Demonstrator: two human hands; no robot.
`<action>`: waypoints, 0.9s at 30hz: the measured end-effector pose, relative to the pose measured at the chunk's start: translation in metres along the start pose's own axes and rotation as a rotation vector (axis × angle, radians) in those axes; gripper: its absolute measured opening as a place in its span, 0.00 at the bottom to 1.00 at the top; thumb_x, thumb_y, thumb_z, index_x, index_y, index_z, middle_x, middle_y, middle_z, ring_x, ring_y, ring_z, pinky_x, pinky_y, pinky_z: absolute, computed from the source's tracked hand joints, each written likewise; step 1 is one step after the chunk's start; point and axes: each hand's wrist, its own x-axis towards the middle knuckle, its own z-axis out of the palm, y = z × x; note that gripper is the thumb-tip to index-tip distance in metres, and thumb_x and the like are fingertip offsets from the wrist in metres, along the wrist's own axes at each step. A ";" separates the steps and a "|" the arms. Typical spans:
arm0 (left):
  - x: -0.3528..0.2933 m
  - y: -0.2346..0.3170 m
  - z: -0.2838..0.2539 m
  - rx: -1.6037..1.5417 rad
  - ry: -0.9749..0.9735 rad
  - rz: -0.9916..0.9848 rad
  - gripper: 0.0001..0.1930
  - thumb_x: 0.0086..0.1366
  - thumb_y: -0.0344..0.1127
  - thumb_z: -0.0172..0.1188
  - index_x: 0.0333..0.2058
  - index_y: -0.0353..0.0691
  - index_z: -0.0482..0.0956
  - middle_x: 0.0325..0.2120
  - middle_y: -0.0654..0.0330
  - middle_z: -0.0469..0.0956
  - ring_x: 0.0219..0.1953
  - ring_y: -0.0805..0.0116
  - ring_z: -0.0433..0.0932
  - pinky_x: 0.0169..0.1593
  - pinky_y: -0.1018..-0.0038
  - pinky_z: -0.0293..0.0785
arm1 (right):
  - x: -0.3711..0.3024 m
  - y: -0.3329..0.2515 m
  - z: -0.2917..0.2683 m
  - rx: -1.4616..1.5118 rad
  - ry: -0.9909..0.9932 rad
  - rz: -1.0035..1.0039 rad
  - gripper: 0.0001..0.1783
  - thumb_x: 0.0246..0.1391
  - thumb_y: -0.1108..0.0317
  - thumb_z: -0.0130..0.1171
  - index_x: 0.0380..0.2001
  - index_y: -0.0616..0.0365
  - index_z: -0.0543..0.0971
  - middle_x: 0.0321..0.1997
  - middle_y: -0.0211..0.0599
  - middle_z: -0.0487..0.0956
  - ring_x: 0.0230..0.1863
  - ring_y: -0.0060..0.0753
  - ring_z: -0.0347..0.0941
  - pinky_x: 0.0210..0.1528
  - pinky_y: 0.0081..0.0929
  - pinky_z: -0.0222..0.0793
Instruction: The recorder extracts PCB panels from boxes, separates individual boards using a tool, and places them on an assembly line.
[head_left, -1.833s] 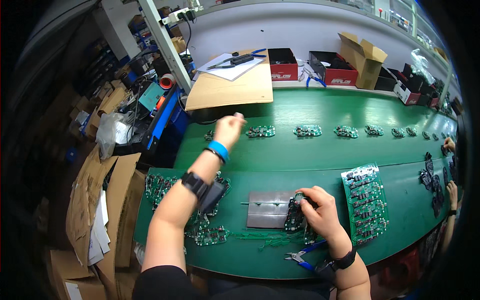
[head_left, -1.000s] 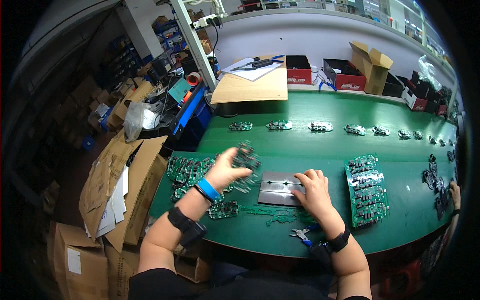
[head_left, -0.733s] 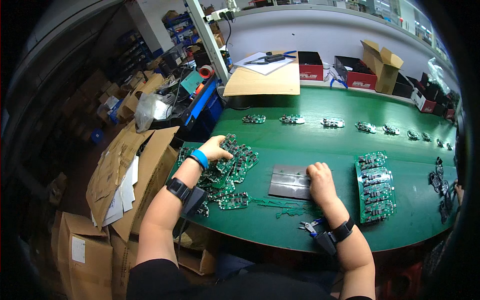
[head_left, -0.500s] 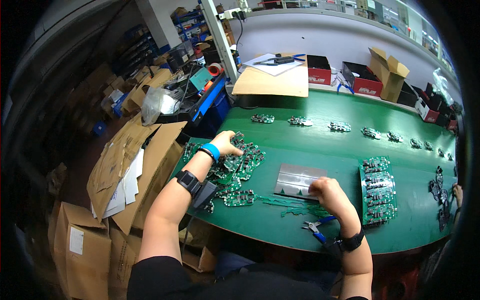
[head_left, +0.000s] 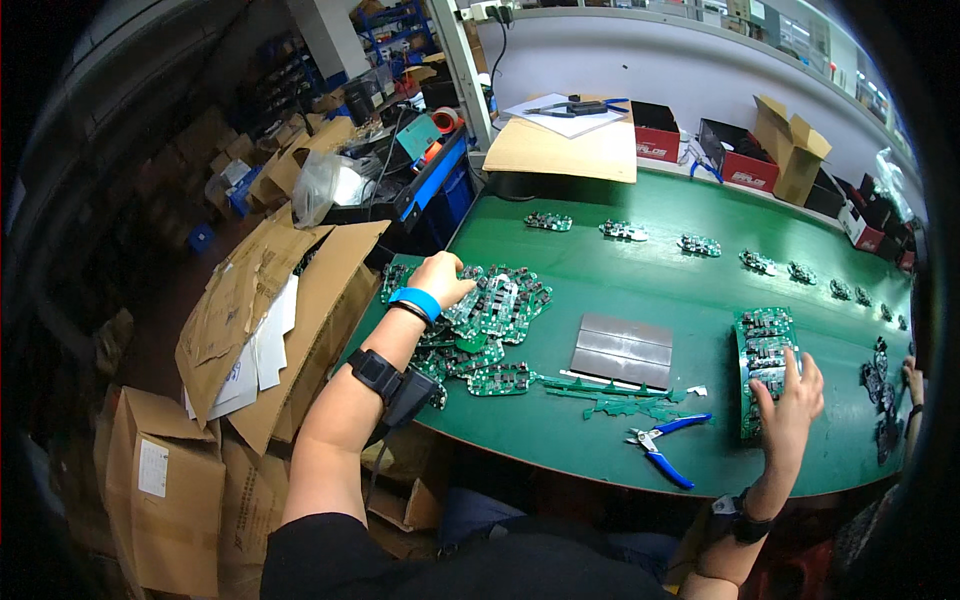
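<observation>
My left hand [head_left: 440,280] rests at the back of a heap of green circuit boards [head_left: 512,300], its thumb apart from the fingers and some fingertips hidden; I see nothing held in it. My right hand [head_left: 793,398] is open, fingers spread, over the near right part of an unsplit circuit board panel [head_left: 767,327] and hides some of it. Between the hands lies a flat grey metal plate [head_left: 622,350] with grooves across it. Thin green board offcuts [head_left: 620,398] are strewn in front of the plate. Blue-handled cutters [head_left: 668,455] lie with jaws apart near the table edge.
A row of single boards [head_left: 700,245] runs along the back of the green table [head_left: 640,270]. Dark parts [head_left: 880,400] lie at the far right beside another person's hand [head_left: 913,382]. Red boxes [head_left: 737,165] stand behind; cardboard cartons [head_left: 165,490] stand at left.
My right hand has moved right from the metal plate to the board panel, and its fingers have spread. The cutters now show fully. My left hand stays at the heap; the view has shifted slightly.
</observation>
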 end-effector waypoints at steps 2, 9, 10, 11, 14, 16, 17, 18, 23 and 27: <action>-0.016 0.017 -0.008 0.096 0.056 -0.126 0.20 0.50 0.45 0.62 0.38 0.36 0.79 0.31 0.49 0.79 0.36 0.54 0.78 0.42 0.64 0.73 | -0.005 0.007 0.003 -0.274 -0.098 0.258 0.48 0.33 0.59 0.70 0.61 0.46 0.59 0.61 0.52 0.60 0.60 0.55 0.55 0.60 0.46 0.49; -0.063 0.039 -0.006 -0.322 0.249 0.079 0.15 0.54 0.39 0.61 0.36 0.33 0.78 0.30 0.53 0.78 0.31 0.64 0.78 0.36 0.71 0.73 | -0.007 0.022 0.011 -0.053 -0.256 0.351 0.53 0.30 0.57 0.67 0.63 0.45 0.54 0.61 0.59 0.57 0.62 0.56 0.53 0.59 0.50 0.51; -0.068 0.048 -0.002 -0.451 0.201 0.107 0.14 0.55 0.37 0.61 0.35 0.32 0.78 0.28 0.54 0.79 0.30 0.68 0.78 0.35 0.74 0.73 | -0.007 0.024 0.008 -0.043 -0.235 0.356 0.52 0.30 0.59 0.66 0.63 0.45 0.54 0.61 0.58 0.58 0.62 0.55 0.53 0.59 0.49 0.52; -0.077 0.058 -0.003 -0.508 0.149 0.088 0.11 0.56 0.33 0.60 0.34 0.31 0.78 0.26 0.56 0.79 0.30 0.72 0.77 0.35 0.77 0.72 | -0.003 0.021 0.005 -0.033 -0.270 0.372 0.51 0.29 0.59 0.65 0.62 0.46 0.55 0.61 0.56 0.58 0.62 0.54 0.53 0.59 0.48 0.51; -0.095 0.068 0.013 -0.690 0.095 0.190 0.10 0.56 0.31 0.60 0.35 0.31 0.78 0.27 0.59 0.79 0.29 0.75 0.76 0.35 0.78 0.72 | -0.007 0.018 0.018 -0.082 -0.203 0.289 0.54 0.29 0.53 0.69 0.62 0.46 0.55 0.62 0.56 0.57 0.63 0.57 0.50 0.61 0.53 0.45; -0.103 0.077 0.019 -0.758 0.008 0.136 0.09 0.57 0.31 0.59 0.34 0.32 0.78 0.26 0.60 0.79 0.29 0.76 0.75 0.35 0.79 0.71 | -0.011 0.004 0.014 -0.118 -0.174 0.236 0.57 0.26 0.46 0.70 0.62 0.48 0.55 0.62 0.57 0.55 0.64 0.58 0.48 0.61 0.55 0.42; -0.106 0.081 0.024 -0.787 -0.008 0.149 0.09 0.57 0.31 0.59 0.34 0.32 0.79 0.26 0.61 0.79 0.29 0.78 0.75 0.35 0.79 0.71 | -0.009 -0.002 0.007 -0.103 -0.244 0.237 0.60 0.23 0.43 0.71 0.62 0.49 0.54 0.63 0.60 0.54 0.64 0.58 0.48 0.61 0.55 0.42; -0.107 0.084 0.030 -0.797 0.007 0.171 0.10 0.57 0.32 0.59 0.34 0.32 0.79 0.26 0.58 0.79 0.27 0.74 0.76 0.32 0.78 0.72 | -0.005 -0.010 0.000 -0.111 -0.304 0.245 0.59 0.25 0.46 0.71 0.62 0.50 0.53 0.63 0.61 0.53 0.64 0.58 0.47 0.61 0.55 0.41; -0.113 0.106 0.041 -0.895 -0.100 0.250 0.10 0.57 0.32 0.59 0.35 0.32 0.78 0.27 0.56 0.80 0.30 0.73 0.78 0.35 0.78 0.73 | -0.008 -0.003 -0.006 0.000 -0.192 0.212 0.37 0.36 0.61 0.65 0.54 0.58 0.67 0.59 0.61 0.61 0.62 0.59 0.53 0.61 0.49 0.48; -0.117 0.115 0.043 -0.968 -0.229 0.265 0.10 0.58 0.33 0.59 0.36 0.32 0.78 0.28 0.58 0.79 0.30 0.75 0.76 0.35 0.78 0.73 | -0.006 0.003 -0.013 0.232 0.055 0.068 0.20 0.45 0.72 0.54 0.45 0.62 0.74 0.45 0.54 0.74 0.49 0.51 0.69 0.50 0.33 0.65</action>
